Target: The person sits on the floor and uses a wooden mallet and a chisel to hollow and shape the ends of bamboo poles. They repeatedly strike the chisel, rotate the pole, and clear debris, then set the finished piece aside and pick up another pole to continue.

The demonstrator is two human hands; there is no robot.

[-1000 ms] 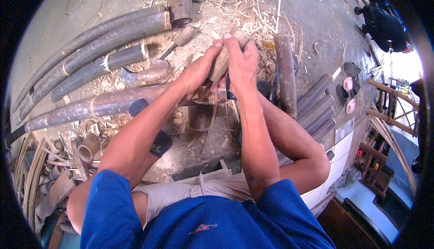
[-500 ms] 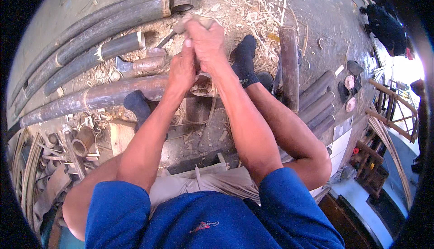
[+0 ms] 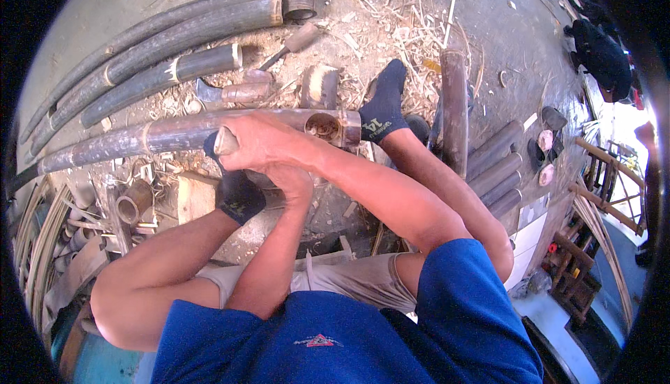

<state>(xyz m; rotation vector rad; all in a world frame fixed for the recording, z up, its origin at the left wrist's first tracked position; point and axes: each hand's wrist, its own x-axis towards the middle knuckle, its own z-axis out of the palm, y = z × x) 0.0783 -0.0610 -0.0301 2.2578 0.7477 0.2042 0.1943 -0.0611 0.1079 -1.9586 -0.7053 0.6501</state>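
Observation:
A dark bamboo pole (image 3: 105, 144) lies across the floor in front of me, with an opening cut near its right end. Over its middle is my right hand (image 3: 262, 138), closed around a wooden-handled tool (image 3: 225, 142) whose pale butt end points toward me. The rest of that tool is hidden. Just below the right wrist sits my left hand (image 3: 287, 177), with its fingers covered by my right hand. My right sock (image 3: 385, 101) rests beside the pole's cut end, and my left sock (image 3: 241, 196) is on its near side.
Beyond the pole lie a wooden-handled blade (image 3: 244, 92), a wooden-handled chisel (image 3: 300, 39) and a short wood block (image 3: 321, 87). More bamboo poles (image 3: 195, 29) stretch to the far left. Shavings (image 3: 412, 35) cover the floor ahead. Short bamboo pieces (image 3: 494, 145) are stacked at the right.
Both hands have come down from above the far side of the pole, moving left and nearer. The pole's opening is now uncovered. My left foot has shifted into fuller view.

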